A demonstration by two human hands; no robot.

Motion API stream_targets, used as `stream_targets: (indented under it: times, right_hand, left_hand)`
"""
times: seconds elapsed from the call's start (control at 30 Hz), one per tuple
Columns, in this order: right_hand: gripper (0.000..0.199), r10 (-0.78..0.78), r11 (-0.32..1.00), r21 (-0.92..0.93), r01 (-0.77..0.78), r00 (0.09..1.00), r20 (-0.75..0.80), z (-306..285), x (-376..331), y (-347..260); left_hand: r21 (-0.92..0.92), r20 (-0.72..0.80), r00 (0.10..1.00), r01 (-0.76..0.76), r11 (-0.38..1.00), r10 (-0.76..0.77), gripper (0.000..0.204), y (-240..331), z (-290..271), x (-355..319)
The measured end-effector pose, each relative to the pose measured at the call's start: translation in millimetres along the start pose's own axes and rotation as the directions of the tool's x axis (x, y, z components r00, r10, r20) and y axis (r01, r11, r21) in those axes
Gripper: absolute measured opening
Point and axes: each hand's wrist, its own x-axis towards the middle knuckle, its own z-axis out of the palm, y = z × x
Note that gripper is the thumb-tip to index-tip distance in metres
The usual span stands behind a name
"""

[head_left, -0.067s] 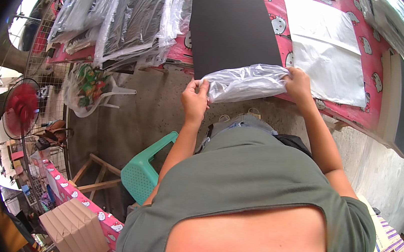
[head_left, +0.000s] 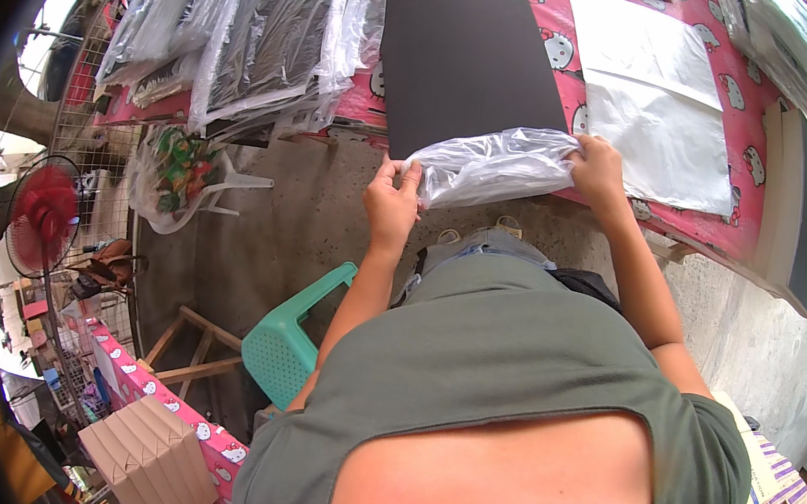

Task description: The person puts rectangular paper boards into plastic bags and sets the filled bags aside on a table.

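Note:
A black rectangular board (head_left: 473,54) lies on the pink patterned table cover, its near end inside the mouth of a clear plastic bag (head_left: 494,170). The bag is bunched up across the table's near edge. My left hand (head_left: 393,200) pinches the bag's left corner beside the board. At the opposite corner, my right hand (head_left: 595,167) has its fingers closed on the bag's edge. Just right of the board rests a flat stack of white plastic bags (head_left: 649,101).
Bagged dark boards (head_left: 275,30) are piled at the table's left. A thick block of boards (head_left: 797,210) stands at the right end, with more wrapped ones (head_left: 786,47) behind. A green stool (head_left: 286,348) is by my left arm; a red fan (head_left: 43,215) stands far left.

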Motion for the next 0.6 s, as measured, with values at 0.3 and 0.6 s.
stream_targets:
  times: [0.3, 0.6]
  right_hand:
    - [0.027, 0.194, 0.172, 0.805, -0.567, 0.821, 0.537, -59, -56, 10]
    - [0.048, -0.219, 0.445, 0.873, 0.2, 0.969, -0.11, -179, 70, -95]
  left_hand:
    - [-0.118, 0.065, 0.986, -0.145, 0.982, 0.153, 0.005, 15, -58, -57]
    - [-0.875, 0.237, 0.829, -0.045, 0.482, 0.507, 0.039, 181, -85, 26]
